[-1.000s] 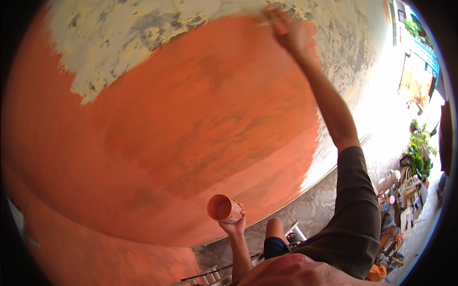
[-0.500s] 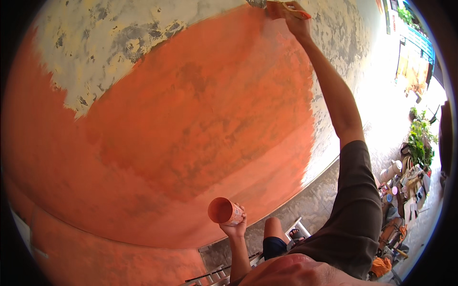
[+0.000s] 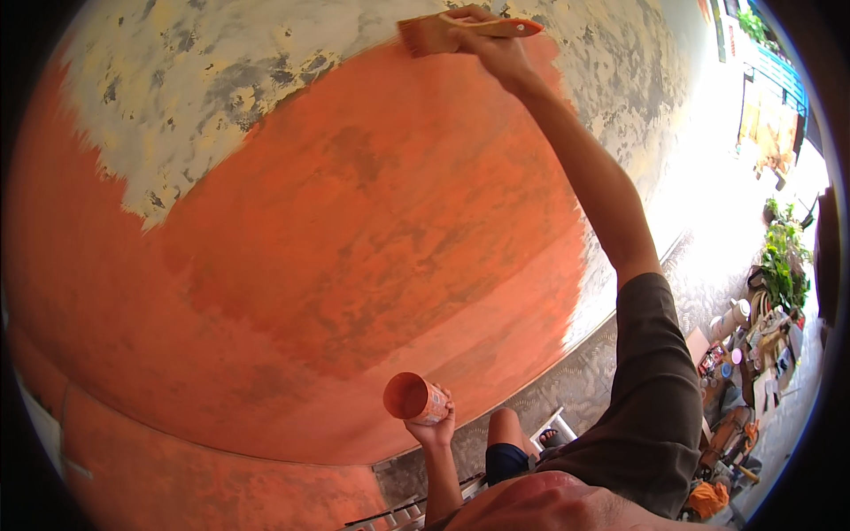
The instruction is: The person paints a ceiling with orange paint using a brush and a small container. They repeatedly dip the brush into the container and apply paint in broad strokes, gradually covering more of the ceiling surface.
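High on the wall, my right hand is closed round a wide paintbrush. Its bristles touch the wall at the upper border of the orange paint. The brush's handle points to the right, with an orange-red tip. Lower down, my left hand grips a paint-smeared cup, tilted so that its open mouth and orange inside show. The wall is orange and patchy over its middle and lower part. Above and to the right it is bare, cream and grey with flaking patches.
A ladder shows below, beside my left forearm. A white metal frame is near my foot on the patterned floor. Along the right lies a heap of tools and containers, with a leafy plant beyond it.
My right hand has swept the brush leftward along the top border of the orange paint. My left hand and the cup have stayed nearly in place.
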Demonstrator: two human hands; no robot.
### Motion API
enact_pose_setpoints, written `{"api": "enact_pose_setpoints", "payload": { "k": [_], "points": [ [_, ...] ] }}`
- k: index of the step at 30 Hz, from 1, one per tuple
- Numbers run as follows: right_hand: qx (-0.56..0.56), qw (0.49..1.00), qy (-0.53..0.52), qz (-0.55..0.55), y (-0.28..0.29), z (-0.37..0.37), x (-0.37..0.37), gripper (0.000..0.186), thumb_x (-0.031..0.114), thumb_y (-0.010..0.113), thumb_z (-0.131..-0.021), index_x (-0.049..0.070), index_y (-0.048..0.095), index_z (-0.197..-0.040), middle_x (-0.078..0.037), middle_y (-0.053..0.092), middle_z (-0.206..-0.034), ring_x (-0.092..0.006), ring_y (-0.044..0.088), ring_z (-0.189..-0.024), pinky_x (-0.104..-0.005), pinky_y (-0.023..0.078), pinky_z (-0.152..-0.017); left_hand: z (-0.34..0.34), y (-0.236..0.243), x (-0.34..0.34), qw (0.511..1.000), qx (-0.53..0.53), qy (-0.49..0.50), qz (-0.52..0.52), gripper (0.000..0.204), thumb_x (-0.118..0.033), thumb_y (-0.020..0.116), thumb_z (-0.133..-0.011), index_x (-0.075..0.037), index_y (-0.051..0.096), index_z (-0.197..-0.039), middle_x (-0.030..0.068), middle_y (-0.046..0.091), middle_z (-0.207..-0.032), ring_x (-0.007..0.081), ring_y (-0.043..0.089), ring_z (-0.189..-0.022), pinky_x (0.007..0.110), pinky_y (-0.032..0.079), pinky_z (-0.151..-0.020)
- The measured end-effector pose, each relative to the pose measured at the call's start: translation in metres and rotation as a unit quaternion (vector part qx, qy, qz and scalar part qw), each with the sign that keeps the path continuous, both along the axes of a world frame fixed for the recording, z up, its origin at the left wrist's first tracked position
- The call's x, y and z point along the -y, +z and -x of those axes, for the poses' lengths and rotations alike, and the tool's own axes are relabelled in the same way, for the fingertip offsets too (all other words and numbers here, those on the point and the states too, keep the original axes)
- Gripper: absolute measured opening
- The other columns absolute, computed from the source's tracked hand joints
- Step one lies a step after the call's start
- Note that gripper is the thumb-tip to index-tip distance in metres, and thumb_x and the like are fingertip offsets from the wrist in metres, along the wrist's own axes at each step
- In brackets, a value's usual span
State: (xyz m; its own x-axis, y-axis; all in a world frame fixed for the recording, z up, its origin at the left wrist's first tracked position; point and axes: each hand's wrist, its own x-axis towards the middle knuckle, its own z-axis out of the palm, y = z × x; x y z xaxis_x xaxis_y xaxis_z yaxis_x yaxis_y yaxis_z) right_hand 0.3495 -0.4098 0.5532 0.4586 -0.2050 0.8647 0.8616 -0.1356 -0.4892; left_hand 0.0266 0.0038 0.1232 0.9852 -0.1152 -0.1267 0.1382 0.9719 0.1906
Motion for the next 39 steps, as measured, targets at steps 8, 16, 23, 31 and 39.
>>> {"api": "enact_pose_setpoints", "payload": {
  "k": [8,16,23,31,39],
  "points": [
    [0.275,0.818,-0.502,0.061,0.008,0.003,0.069,0.021,0.005,0.068,-0.092,0.004,0.071,-0.113,-0.015,0.07,-0.097,-0.0312,0.067,-0.08,-0.0397,0.056,-0.067,-0.002,-0.001,0.01,1.0,0.002,0.001,0.006,0.057,-0.049,0.059,-0.09,-0.007,0.062,-0.129,0.0185,0.065,-0.119,0.0379,0.061,-0.107,0.043,0.055,-0.076],
    [0.06,0.972,-0.102,-0.202,-0.015,-0.04,0.114,0.03,0.028,0.071,-0.094,0.003,0.068,-0.111,-0.007,0.072,-0.095,-0.0161,0.068,-0.085,-0.0333,0.054,-0.072,-0.006,0.015,0.019,1.0,0.004,-0.027,0.016,0.057,-0.048,0.059,-0.09,-0.008,0.061,-0.131,0.0183,0.065,-0.119,0.0379,0.06,-0.109,0.042,0.055,-0.078],
    [-0.017,0.961,0.173,-0.216,-0.036,0.008,0.113,0.041,0.022,0.063,-0.098,-0.005,0.057,-0.13,-0.015,0.067,-0.116,-0.0218,0.068,-0.107,-0.0344,0.055,-0.102,-0.006,-0.002,-0.002,0.998,0.057,-0.036,0.009,0.059,-0.048,0.067,-0.088,-0.005,0.061,-0.129,0.0214,0.06,-0.126,0.0389,0.058,-0.113,0.043,0.055,-0.082],
    [-0.026,0.969,-0.114,-0.219,-0.045,-0.029,0.178,0.034,0.02,0.068,-0.095,0.0,0.064,-0.122,-0.01,0.069,-0.107,-0.0193,0.071,-0.093,-0.033,0.06,-0.09,-0.011,0.0,0.01,0.997,0.03,-0.057,0.031,0.061,-0.049,0.067,-0.088,-0.005,0.061,-0.129,0.0214,0.06,-0.126,0.0391,0.056,-0.117,0.043,0.055,-0.082],
    [-0.08,0.977,-0.025,-0.197,-0.037,-0.037,0.174,0.036,0.02,0.068,-0.095,-0.003,0.063,-0.122,-0.013,0.07,-0.111,-0.0219,0.071,-0.096,-0.0365,0.059,-0.095,-0.006,-0.009,0.009,0.998,0.007,-0.047,0.043,0.06,-0.05,0.063,-0.09,-0.006,0.061,-0.13,0.0208,0.061,-0.124,0.039,0.057,-0.114,0.044,0.056,-0.081]
  ]
}}
